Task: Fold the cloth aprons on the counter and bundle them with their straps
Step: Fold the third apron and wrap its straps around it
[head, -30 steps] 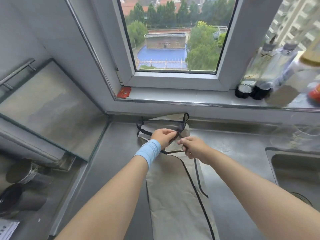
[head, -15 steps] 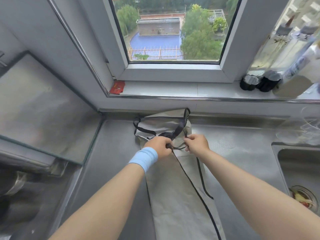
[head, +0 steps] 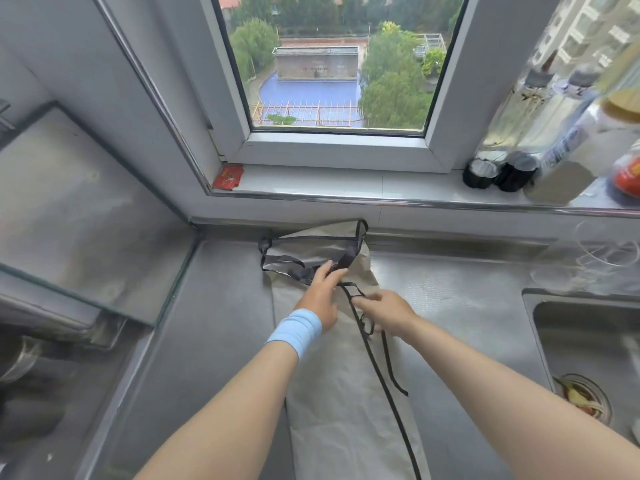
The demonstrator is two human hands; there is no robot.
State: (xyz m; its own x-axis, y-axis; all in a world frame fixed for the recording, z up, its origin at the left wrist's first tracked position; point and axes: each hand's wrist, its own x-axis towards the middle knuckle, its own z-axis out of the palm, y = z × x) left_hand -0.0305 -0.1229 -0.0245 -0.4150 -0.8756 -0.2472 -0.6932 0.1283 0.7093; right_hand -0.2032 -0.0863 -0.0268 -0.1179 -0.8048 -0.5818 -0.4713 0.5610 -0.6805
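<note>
A beige cloth apron (head: 346, 396) with black trim lies folded lengthwise into a long strip on the steel counter (head: 214, 341), running from the back wall toward me. Its black neck strap (head: 298, 268) is bunched at the far end. My left hand (head: 320, 294), with a blue wristband, rests on the apron with its fingers stretched out over the bunched strap. My right hand (head: 389, 311) is just to its right and pinches a thin black tie strap (head: 388, 362), whose loose end trails down over the apron.
A sink (head: 588, 341) with scraps in its drain (head: 581, 398) lies at the right. Bottles (head: 519, 140) and a red packet (head: 228, 176) stand on the windowsill. A glass panel (head: 76, 209) slopes at the left. Clear glassware (head: 602, 261) sits behind the sink.
Both hands were together working the straps at the apron's far end. They have drawn apart, the left fingers straightened, and the right hand moved right and toward me with the thin strap.
</note>
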